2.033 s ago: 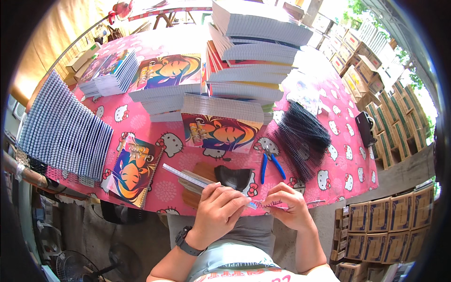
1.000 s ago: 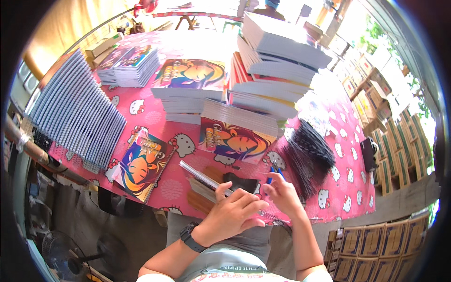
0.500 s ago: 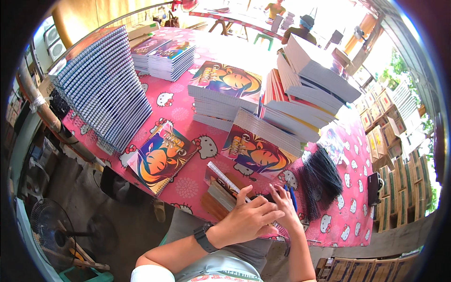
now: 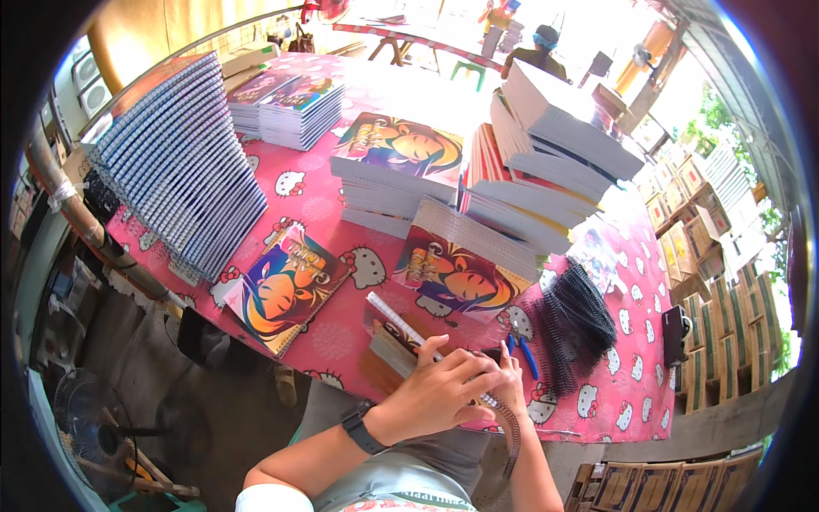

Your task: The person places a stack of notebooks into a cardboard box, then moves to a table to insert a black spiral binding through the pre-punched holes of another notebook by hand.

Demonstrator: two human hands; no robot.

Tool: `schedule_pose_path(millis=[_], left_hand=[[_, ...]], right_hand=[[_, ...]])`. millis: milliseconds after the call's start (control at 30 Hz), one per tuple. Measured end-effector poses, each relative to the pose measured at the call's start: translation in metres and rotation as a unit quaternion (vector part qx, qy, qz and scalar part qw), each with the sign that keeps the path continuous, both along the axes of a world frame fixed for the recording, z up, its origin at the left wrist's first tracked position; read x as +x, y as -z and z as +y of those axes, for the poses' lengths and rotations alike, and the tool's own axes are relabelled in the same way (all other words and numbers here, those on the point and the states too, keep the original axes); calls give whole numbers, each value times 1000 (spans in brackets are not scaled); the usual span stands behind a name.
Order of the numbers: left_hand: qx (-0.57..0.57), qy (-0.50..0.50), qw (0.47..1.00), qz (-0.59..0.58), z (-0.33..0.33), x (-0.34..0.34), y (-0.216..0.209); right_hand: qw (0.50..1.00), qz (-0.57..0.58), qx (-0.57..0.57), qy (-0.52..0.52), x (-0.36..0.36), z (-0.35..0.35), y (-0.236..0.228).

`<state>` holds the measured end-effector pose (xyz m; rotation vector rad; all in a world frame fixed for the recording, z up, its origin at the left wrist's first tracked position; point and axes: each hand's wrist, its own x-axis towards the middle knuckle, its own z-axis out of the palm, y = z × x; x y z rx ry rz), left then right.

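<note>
Head view — more of the coil (image 4: pixel 514 431) now shows; left hand (image 4: pixel 444 388) and right hand (image 4: pixel 509 380) meet at the notebook (image 4: pixel 397 321), by the pink tabletop's (image 4: pixel 328 346) near edge, fingers' grip unclear — cartons (image 4: pixel 682 486) stand beyond its near-right corner.

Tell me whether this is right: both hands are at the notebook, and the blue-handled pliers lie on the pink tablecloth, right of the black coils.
One slip: the blue-handled pliers lie left of the black coils, as the head view shows. They are on the pink tablecloth, and the left hand and right hand are at the notebook.
</note>
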<state>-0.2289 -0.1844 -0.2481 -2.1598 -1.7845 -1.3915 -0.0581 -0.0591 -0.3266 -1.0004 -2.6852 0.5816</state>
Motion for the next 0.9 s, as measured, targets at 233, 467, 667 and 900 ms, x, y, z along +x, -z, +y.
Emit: schedule_pose_path(millis=[233,467,667,900], left_hand=[[-20,-9,1000,-3,-9,-17,-2],[-39,-33,999,-20,-11,-29,5],[-53,-25,997,-46,-13,-31,-2],[-58,-44,995,-66,-16,-35,-2]], right_hand=[[791,383,-468,-93,15,7,-51],[946,180,-265,-36,4,-2,-73],[932,185,-295,-106,-6,-6,-100],[926,172,-313,-126,-12,-3,-96]])
